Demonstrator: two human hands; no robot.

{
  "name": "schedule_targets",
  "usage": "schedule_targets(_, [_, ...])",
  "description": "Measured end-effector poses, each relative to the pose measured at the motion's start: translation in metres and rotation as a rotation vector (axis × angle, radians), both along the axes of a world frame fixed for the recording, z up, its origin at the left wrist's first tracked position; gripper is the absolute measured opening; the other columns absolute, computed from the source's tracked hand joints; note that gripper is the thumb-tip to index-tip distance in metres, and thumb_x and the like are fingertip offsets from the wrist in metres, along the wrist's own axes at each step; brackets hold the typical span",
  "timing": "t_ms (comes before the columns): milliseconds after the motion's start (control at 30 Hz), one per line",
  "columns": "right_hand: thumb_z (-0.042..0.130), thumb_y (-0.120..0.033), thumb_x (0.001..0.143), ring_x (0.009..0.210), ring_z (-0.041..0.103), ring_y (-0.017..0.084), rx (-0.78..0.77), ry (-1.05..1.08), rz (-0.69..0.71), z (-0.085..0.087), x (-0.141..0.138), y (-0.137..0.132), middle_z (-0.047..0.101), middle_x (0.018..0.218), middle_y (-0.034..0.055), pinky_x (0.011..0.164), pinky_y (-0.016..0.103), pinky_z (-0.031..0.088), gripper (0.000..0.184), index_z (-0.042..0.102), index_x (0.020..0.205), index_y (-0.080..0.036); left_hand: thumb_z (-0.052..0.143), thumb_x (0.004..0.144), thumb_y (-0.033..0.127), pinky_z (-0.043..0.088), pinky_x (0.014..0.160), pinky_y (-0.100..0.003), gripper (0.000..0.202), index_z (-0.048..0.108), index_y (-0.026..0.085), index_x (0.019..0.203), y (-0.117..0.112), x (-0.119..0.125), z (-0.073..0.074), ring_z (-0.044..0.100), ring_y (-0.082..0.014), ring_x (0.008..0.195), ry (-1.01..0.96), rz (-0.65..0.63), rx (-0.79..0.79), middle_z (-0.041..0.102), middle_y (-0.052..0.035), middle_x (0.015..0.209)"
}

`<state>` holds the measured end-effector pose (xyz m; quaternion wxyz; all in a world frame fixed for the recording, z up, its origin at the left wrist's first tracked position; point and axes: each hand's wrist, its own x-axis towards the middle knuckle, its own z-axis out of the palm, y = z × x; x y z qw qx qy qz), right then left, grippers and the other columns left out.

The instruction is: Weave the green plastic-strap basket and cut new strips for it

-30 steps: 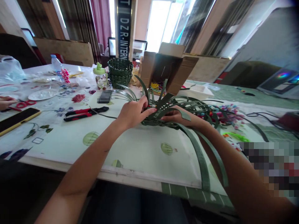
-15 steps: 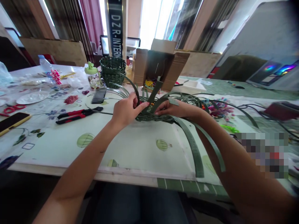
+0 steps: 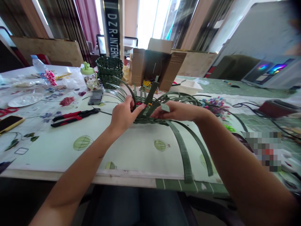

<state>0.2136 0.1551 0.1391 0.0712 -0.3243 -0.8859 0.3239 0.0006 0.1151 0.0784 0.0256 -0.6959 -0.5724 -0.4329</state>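
Left hand and right hand both pinch flat ribbed green strips of a half-woven basket base mid-surface; open cardboard box behind holds coloured bits.

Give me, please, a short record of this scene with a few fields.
Left hand: grips upright strips of the half-woven basket
Right hand: pinches a strip end on the same basket
Loose strips: trail over the table edge
Left of hands: pliers, phone
Behind: finished basket, cardboard box
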Motion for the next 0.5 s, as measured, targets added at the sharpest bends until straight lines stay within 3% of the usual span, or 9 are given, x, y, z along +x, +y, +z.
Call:
schedule_targets(100, [0.052,-0.016,0.079,0.081,0.061,0.016,0.026,-0.046,0.051,-0.008,0.001,-0.007,0.069,0.090,0.0022,0.073,0.026,0.048,0.023,0.069,0.095,-0.018,0.049,0.082,0.057,0.029,0.052,-0.025,0.038,0.047,0.019,0.079,-0.011,0.000,-0.006,0.048,-0.0125,0.053,0.026,-0.022,-0.068,0.050,0.0029,0.058])
schedule_targets(200, [0.050,-0.013,0.080,0.075,0.060,0.015,0.050,-0.090,0.077,-0.027,0.001,-0.015,0.068,0.085,0.0035,0.067,0.025,0.047,0.022,0.068,0.092,-0.015,0.046,0.083,0.057,0.035,0.052,-0.026,0.039,0.049,0.019,0.086,-0.028,-0.004,-0.022,0.056,-0.0161,0.055,0.105,-0.077,-0.239,0.057,0.0012,0.060])
schedule_targets(300, [0.048,-0.009,0.080,0.079,0.060,0.016,0.081,-0.079,0.052,-0.049,0.000,-0.021,0.068,0.087,0.0054,0.071,0.026,0.046,0.022,0.067,0.092,-0.013,0.041,0.087,0.054,0.046,0.059,-0.029,0.039,0.051,0.018,0.099,-0.047,-0.015,-0.041,0.065,-0.0210,0.072,0.193,-0.154,-0.354,0.067,-0.0044,0.081])
schedule_targets(400, [0.049,-0.009,0.080,0.080,0.060,0.017,0.099,0.016,-0.028,-0.066,0.000,-0.023,0.067,0.087,0.0055,0.073,0.027,0.046,0.021,0.067,0.090,-0.013,0.043,0.091,0.040,0.050,0.073,-0.031,0.029,0.052,0.019,0.107,-0.072,-0.027,-0.047,0.065,-0.0225,0.094,0.349,-0.162,-0.136,0.065,-0.0077,0.110])
schedule_targets(433, [0.050,-0.009,0.079,0.080,0.060,0.016,0.092,0.051,-0.055,-0.070,0.001,-0.024,0.067,0.087,0.0051,0.073,0.028,0.046,0.021,0.068,0.089,-0.014,0.045,0.091,0.033,0.050,0.076,-0.030,0.023,0.053,0.019,0.107,-0.081,-0.030,-0.044,0.064,-0.0211,0.095,0.384,-0.153,-0.013,0.065,-0.0071,0.111])
schedule_targets(500, [0.051,-0.010,0.078,0.079,0.060,0.016,0.067,0.111,-0.095,-0.076,0.002,-0.024,0.067,0.085,0.0044,0.073,0.027,0.046,0.020,0.068,0.088,-0.015,0.052,0.088,0.022,0.049,0.076,-0.024,0.017,0.057,0.020,0.104,-0.100,-0.030,-0.029,0.066,-0.0153,0.084,0.385,-0.143,0.187,0.070,-0.0023,0.096])
